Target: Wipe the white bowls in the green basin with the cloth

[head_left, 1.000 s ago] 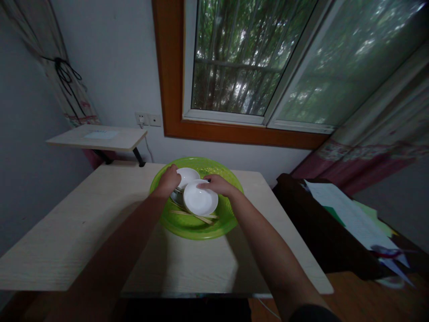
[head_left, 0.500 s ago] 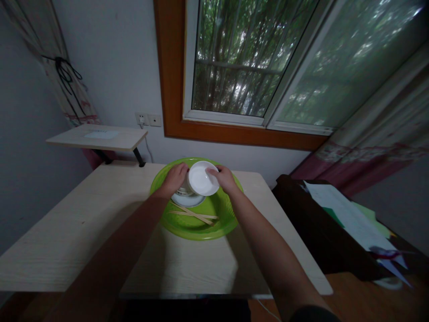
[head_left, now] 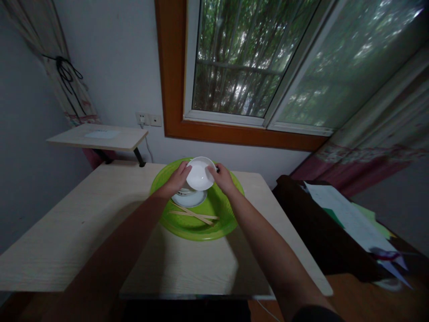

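A white bowl [head_left: 200, 175] is raised above the green basin [head_left: 201, 234], tilted so its inside faces me. My right hand [head_left: 221, 177] grips its right rim, thumb on the inside. At the left rim, my left hand [head_left: 178, 177] has its fingers closed on the same bowl. Below it in the basin stands another bowl [head_left: 185, 192] with a dark pattern band, mostly covered by the raised one. Under that lies a white plate [head_left: 191, 200]. Several wooden chopsticks [head_left: 194, 215] lie crossed on the basin floor in front of the plate.
The basin sits on a pale wooden table [head_left: 197, 268] near the wall. A small raised shelf [head_left: 97, 137] with a paper label stands at the back left. Right of the table is a dark cabinet [head_left: 311, 223] with papers [head_left: 345, 214] on it.
The bowl has moved slightly up and left. My left hand, earlier by the patterned bowl, now holds the raised bowl's left rim. The right hand has kept its grip.
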The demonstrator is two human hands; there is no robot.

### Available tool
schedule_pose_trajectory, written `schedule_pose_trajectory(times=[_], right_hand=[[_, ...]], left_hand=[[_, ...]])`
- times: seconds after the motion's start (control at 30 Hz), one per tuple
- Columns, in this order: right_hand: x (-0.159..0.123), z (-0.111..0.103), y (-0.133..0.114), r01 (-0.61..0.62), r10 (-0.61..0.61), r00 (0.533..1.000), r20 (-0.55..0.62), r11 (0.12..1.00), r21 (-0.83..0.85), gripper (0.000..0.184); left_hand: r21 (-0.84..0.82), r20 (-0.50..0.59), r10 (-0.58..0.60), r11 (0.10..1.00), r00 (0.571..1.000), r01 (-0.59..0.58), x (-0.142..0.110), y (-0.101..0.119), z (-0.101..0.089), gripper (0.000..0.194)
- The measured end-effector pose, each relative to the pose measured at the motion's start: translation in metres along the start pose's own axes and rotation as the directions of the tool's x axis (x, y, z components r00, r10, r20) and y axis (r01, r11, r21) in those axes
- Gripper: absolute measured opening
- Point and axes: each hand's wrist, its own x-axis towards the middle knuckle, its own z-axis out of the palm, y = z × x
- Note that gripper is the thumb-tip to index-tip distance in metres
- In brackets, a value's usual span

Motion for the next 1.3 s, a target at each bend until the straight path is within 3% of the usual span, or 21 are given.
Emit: schedule_pose_trajectory(times=[0.17, 0.27, 0.37, 0.47, 0.6, 0.77, 1.0, 1.13, 1.3], right_hand=[[0.002, -0.002, 0.0, 0.105, -0.099, 0.991, -0.088, 0.992, 0.067, 0.043], [0.001, -0.007, -0.001, 0.186, -0.173, 0.961, -0.218, 0.982, 0.04, 0.038], [-0.005, -0.01, -0.006, 0.248, -0.238, 0.938, -0.251, 0.969, 0.006, 0.032], [-0.014, -0.009, -0.015, 0.425, -0.419, 0.896, -0.147, 0.905, 0.009, 0.024], [-0.026, -0.001, -0.026, 0.626, -0.621, 0.773, 0.131, 0.78, 0.011, 0.018], [-0.033, 0.007, -0.031, 0.711, -0.657, 0.653, 0.378, 0.704, -0.005, 0.029], [-0.035, 0.009, -0.032, 0.779, -0.692, 0.573, 0.439, 0.626, -0.029, 0.039], [-0.036, 0.011, -0.032, 0.802, -0.676, 0.579, 0.456, 0.573, -0.169, 0.056], [-0.035, 0.012, -0.03, 0.732, -0.617, 0.681, 0.394, 0.552, -0.4, 0.068]], left_hand=[[-0.008, -0.11, -0.136, 0.991, 0.985, 0.136, 0.005, -0.004, -0.004, 0.031], [0.06, -0.182, -0.19, 0.977, 0.965, 0.204, 0.009, -0.009, -0.004, 0.03], [0.112, -0.212, -0.217, 0.963, 0.953, 0.244, 0.012, -0.012, -0.004, 0.032], [0.111, -0.19, -0.226, 0.962, 0.955, 0.25, 0.012, -0.012, -0.003, 0.032], [0.064, -0.154, -0.18, 0.979, 0.972, 0.191, 0.01, -0.01, -0.002, 0.029], [0.011, -0.18, -0.138, 0.99, 0.974, 0.142, 0.009, -0.014, 0.0, 0.027], [-0.075, -0.179, -0.099, 0.993, 0.979, 0.086, 0.011, -0.019, 0.002, 0.024], [-0.116, -0.138, -0.085, 0.991, 0.987, 0.069, 0.01, -0.017, 0.002, 0.024], [-0.125, -0.126, -0.09, 0.989, 0.988, 0.074, 0.008, -0.014, 0.002, 0.027]])
